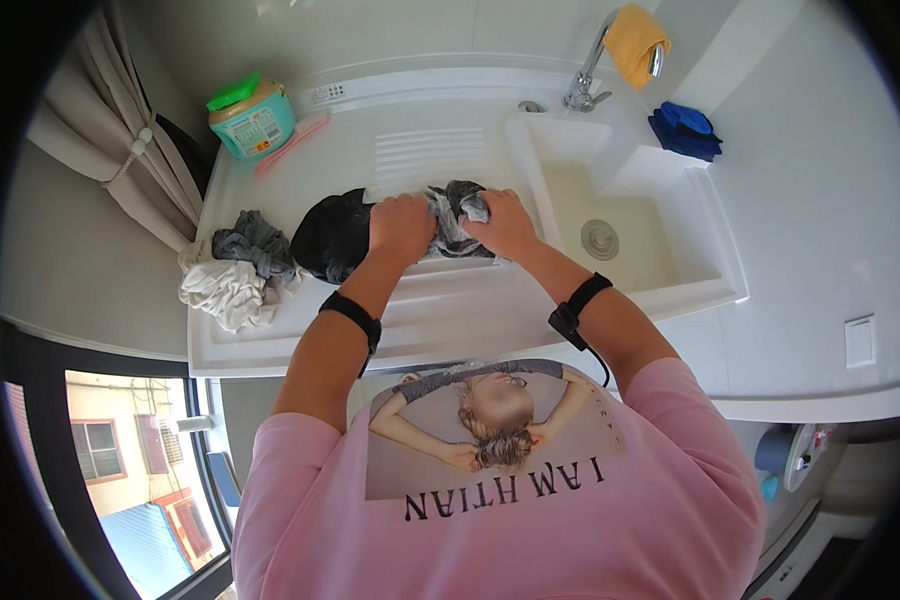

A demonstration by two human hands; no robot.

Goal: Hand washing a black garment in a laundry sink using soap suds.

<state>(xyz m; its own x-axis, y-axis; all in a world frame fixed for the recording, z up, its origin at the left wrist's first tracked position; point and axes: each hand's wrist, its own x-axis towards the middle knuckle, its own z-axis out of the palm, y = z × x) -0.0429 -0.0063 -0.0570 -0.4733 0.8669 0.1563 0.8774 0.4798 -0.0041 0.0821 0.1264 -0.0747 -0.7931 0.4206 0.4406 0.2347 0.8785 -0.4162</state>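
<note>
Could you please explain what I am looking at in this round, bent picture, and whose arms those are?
There is no machine here: a person wears a wide fisheye camera on the head, looking down, so straight edges bend near the rim. The two forearms rising from the lower edge are the person's own, each with a black wrist strap. The left hand and right hand both press on a grey garment bunched on the ribbed washboard of a white laundry sink. A black garment lies beside it, and a pile of grey and white clothes lies further left. At the back stand a teal detergent tub, a pink brush and a tap with a yellow cloth.
</note>
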